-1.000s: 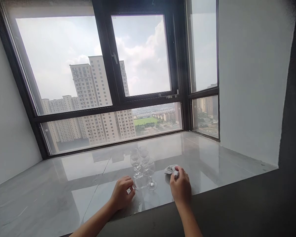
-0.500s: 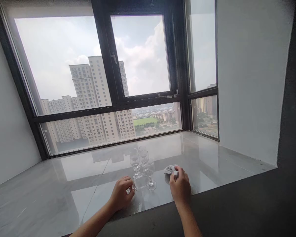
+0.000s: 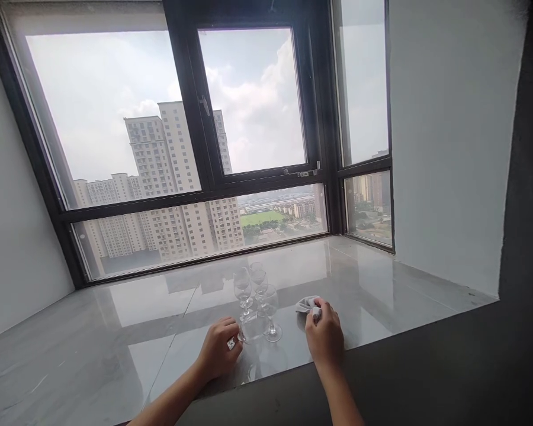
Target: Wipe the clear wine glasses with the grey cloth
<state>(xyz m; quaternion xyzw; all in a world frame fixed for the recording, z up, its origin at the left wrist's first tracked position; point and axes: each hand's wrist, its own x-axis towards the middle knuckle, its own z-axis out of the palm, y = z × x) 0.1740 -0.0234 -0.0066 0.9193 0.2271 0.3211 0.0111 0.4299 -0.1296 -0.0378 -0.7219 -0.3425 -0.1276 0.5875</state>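
Observation:
My left hand (image 3: 221, 346) rests at the front of the sill with its fingers curled round a clear stemmed glass (image 3: 254, 327). That glass is tipped on its side, its bowl pointing right and its stem mostly hidden in my fingers. Just beyond it stand upright stemmed glasses: a front one (image 3: 270, 299), a back left one (image 3: 242, 285) and a back right one (image 3: 258, 277). My right hand (image 3: 326, 334) is closed on a pale grey cloth (image 3: 308, 304), right of the glasses and apart from them. Part of the cloth bunches out between thumb and fingers.
The glossy grey tiled windowsill (image 3: 368, 296) reflects the window and ends in a front edge close to both wrists. Behind it rises a dark window frame (image 3: 266, 183) with a handle (image 3: 205, 105). A white wall (image 3: 444, 148) bounds the right side.
Both hands, the cloth and the glasses stay where they were. Only the camera view has shifted very slightly.

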